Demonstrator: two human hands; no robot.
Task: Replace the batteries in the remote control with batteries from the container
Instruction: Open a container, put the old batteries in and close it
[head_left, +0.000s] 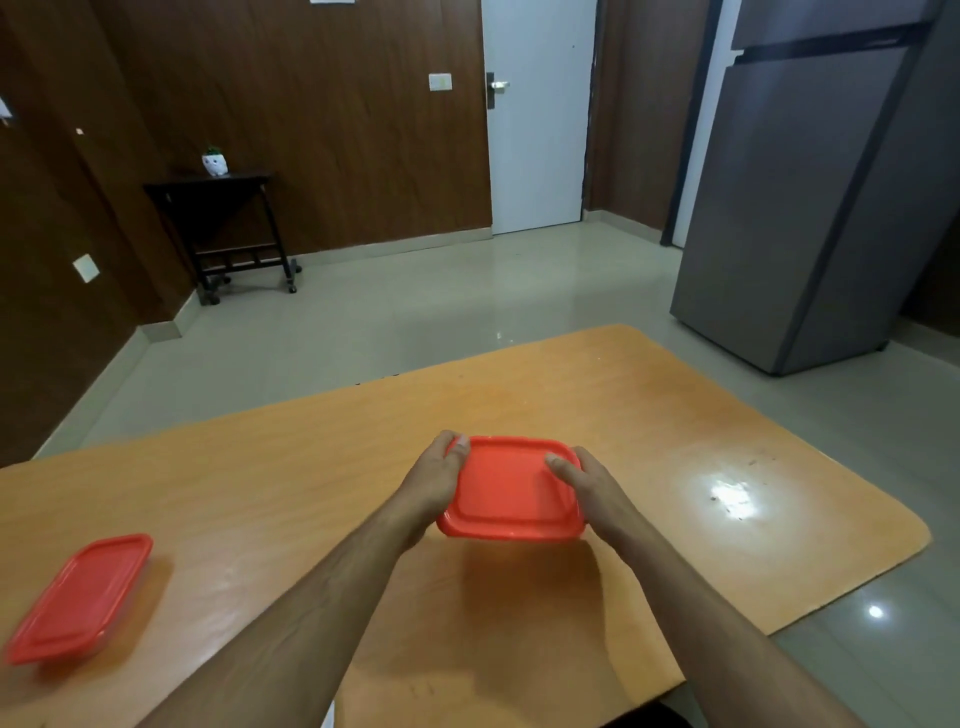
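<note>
There, in the head view, I had a red-lidded container (511, 488) between both hands, held just above the orange wooden surface (675, 441) with its shadow falling on the wood beneath it. My left hand (434, 480) gripped the container's left side, thumb hooked over the lid's far left corner and the fingers curled down around the edge out of sight. My right hand (592, 486) gripped the right side, thumb laid flat on top of the lid near its right edge, the other fingers wrapped around the far side where I could not see them. The lid was shut on the container, so its contents were hidden from me. A second red-lidded container (78, 597), longer and flatter, lay closed near the left edge of the surface, well apart from my hands and somewhat blurred. A bright patch of reflected light sat on the wood to the right of my right hand. Beyond the surface were the pale tiled floor, a grey refrigerator (810, 182) at the right, a white door (537, 114) in the brown panelled wall, and a small dark side table (223, 228) on castors carrying a little white plant pot (214, 162).
</note>
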